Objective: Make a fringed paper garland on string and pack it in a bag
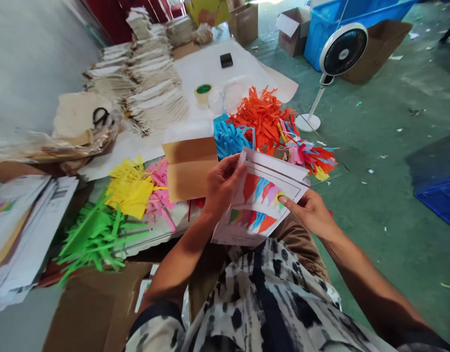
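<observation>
- Your left hand (221,183) pinches the left edge of a white sheet (259,205) over your lap; your thumb hides part of its print.
- Your right hand (309,212) grips the sheet's right edge, fingers tucked beneath.
- It shows coloured, jagged strips in a thin frame, with more sheets stacked behind.
- Beyond lie a brown envelope (190,166) and orange paper shreds (263,117).

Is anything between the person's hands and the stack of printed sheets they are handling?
Nothing visible. The left hand grips the printed sheets at their left edge, and the right hand holds their right edge directly. The brown envelope lies beside them, not between.
</observation>
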### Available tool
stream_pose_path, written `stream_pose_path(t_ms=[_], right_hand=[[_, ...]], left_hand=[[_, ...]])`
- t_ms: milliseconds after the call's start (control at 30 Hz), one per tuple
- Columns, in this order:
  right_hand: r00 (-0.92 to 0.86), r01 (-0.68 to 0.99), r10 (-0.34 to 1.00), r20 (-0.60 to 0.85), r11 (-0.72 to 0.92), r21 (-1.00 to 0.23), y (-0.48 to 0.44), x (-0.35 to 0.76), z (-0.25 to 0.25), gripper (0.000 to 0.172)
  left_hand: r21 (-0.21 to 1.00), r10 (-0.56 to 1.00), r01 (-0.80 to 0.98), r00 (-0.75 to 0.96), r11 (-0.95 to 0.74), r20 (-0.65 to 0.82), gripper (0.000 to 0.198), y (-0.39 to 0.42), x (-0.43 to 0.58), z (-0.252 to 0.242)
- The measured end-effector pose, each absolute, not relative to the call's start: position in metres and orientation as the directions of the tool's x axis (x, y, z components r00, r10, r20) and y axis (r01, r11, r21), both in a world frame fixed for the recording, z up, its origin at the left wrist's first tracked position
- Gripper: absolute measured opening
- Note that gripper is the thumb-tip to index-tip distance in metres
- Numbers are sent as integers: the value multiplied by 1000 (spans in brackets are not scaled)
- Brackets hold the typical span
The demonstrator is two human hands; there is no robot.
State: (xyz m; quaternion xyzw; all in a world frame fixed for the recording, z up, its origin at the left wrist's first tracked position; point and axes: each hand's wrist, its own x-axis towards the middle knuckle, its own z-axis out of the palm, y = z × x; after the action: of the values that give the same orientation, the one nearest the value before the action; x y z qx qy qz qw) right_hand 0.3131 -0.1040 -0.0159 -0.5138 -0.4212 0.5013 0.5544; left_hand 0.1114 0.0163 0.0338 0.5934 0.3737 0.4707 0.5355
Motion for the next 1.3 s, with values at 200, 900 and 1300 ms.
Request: stream_pose_path(t_ms=[200,900,1300], right_hand=[[286,-152,958,-23,22,-988,-99,315,-19,42],[113,-65,991,75,83,-994,-119,292,-23,33],[175,106,966,190,173,-979,-121,273,-26,30]], left_hand=[[998,867,-60,498,-2,32,72,6,93,40],[966,968,-221,236,136,-82,37,-29,69,9],[942,999,-335,1,34,-36,40,-37,60,-30]])
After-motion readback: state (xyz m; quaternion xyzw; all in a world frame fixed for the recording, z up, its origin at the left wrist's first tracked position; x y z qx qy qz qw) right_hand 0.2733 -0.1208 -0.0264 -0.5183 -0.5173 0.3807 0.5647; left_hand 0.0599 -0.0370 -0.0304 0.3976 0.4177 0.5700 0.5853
